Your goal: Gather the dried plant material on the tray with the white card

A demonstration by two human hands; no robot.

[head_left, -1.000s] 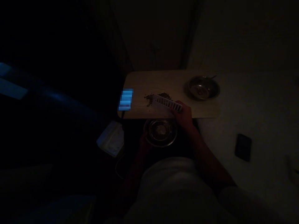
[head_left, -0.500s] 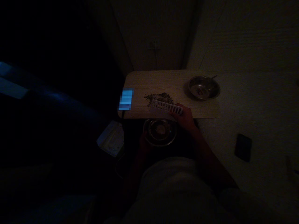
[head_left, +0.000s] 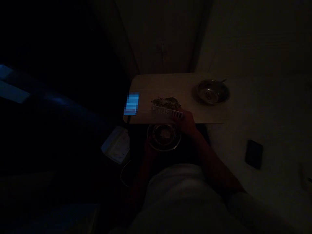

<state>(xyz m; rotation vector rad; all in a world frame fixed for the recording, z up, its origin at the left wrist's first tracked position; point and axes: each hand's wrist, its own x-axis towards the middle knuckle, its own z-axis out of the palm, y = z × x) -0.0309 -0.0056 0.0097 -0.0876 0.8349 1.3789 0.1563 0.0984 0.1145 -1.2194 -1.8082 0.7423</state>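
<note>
The scene is very dark. My right hand [head_left: 187,123] is closed round one end of a thin, pale slotted piece [head_left: 180,114], which looks like plastic. Its long edge lies along the near side of a pile of dark, crumbly bits [head_left: 168,101] on the small wooden table [head_left: 146,84]. Just below the table's front edge, my left hand [head_left: 149,147] grips the left side of a round metal bowl [head_left: 165,150]. Something pale shows in the middle of the bowl, too dim to name. My left fingers are mostly lost in shadow.
A second metal bowl [head_left: 220,100] with a handle sticking out stands at the table's right. A lit screen [head_left: 131,104] is at the left end. On the floor lie a dark flat object [head_left: 253,154] at right and a pale box-like thing [head_left: 116,144] at left.
My right hand has moved left with the slotted piece, along the near side of the pile. The bowl in my left hand has shifted slightly left. The picture is darker.
</note>
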